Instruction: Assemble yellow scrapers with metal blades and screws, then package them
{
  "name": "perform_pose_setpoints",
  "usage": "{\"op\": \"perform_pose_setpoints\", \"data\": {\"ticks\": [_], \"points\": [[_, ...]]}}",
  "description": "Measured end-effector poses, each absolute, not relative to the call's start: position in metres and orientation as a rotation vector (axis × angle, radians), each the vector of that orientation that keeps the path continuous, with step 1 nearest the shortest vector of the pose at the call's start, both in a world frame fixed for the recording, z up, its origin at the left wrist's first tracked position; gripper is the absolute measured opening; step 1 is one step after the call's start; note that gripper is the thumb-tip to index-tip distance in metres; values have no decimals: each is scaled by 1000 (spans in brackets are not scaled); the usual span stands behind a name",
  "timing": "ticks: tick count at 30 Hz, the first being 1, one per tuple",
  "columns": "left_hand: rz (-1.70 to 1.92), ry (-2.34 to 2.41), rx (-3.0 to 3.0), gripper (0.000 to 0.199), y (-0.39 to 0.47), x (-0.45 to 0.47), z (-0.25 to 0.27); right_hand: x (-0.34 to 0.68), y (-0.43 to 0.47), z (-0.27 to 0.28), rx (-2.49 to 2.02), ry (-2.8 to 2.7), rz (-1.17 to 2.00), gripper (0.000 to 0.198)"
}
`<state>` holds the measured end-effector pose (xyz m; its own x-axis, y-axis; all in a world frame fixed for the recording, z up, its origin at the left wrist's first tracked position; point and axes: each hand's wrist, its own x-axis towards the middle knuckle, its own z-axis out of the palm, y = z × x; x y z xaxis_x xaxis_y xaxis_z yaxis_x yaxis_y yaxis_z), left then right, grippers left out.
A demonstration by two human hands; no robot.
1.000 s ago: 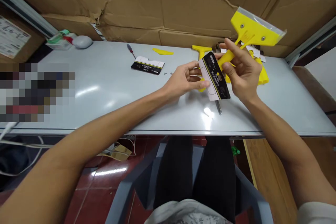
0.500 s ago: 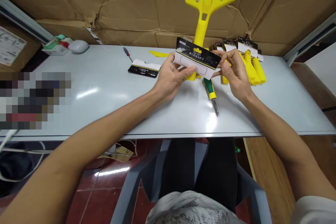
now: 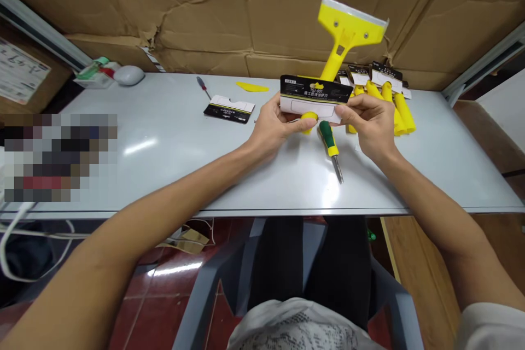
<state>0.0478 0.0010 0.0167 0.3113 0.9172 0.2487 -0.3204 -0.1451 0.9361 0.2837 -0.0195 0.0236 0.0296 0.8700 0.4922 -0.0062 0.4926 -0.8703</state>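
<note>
My left hand (image 3: 273,126) is closed around the lower handle of a yellow scraper (image 3: 350,30), whose wide head leans up and to the right. A black and white packaging card (image 3: 314,99) lies across the front of the handle. The left fingers also touch the card's left end. At its right end, my right hand (image 3: 373,123) pinches the card between thumb and fingers. Below the card, a screwdriver (image 3: 328,139) with a green and yellow handle rests on the table, its metal tip towards me.
Several yellow scraper handles (image 3: 404,112) with cards lie at the right rear of the table (image 3: 164,175). Left of my hands are another card (image 3: 229,108), a yellow strip (image 3: 252,87) and a small screwdriver (image 3: 202,86). A computer mouse (image 3: 128,75) sits farther left. Cardboard (image 3: 205,22) stands behind.
The scraper's head has come down and swung to the right, so it leans more. The card has turned closer to level, and both hands have shifted slightly with it.
</note>
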Motion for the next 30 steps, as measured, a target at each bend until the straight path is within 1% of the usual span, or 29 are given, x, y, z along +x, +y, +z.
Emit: {"op": "perform_pose_setpoints", "data": {"ticks": [2,4,8,9,15,21,23,26,28,30], "points": [[1211,652,1297,84,0,46,18,284,-17,19,-843,-1343,795,63],[1218,674,1321,85,1,45,18,287,-13,15,-844,-1310,817,64],[1180,723,1318,108,1,44,14,299,-6,12,-816,-1248,770,60],[1172,730,1321,109,0,44,13,302,-4,12,-815,-1231,749,58],[1139,742,1401,91,-4,44,11,320,8,12,-759,-1125,665,50],[1094,742,1483,65,-3,41,14,337,32,-2,-713,-992,607,56],[1075,726,1514,62,-3,41,14,339,38,-5,-735,-967,611,60],[1032,689,1553,64,-4,43,14,339,37,-3,-804,-954,579,65],[962,642,1554,66,-5,45,14,340,28,4,-882,-1087,540,66],[880,570,1534,62,-8,46,14,348,15,17,-957,-1338,531,70]]}}
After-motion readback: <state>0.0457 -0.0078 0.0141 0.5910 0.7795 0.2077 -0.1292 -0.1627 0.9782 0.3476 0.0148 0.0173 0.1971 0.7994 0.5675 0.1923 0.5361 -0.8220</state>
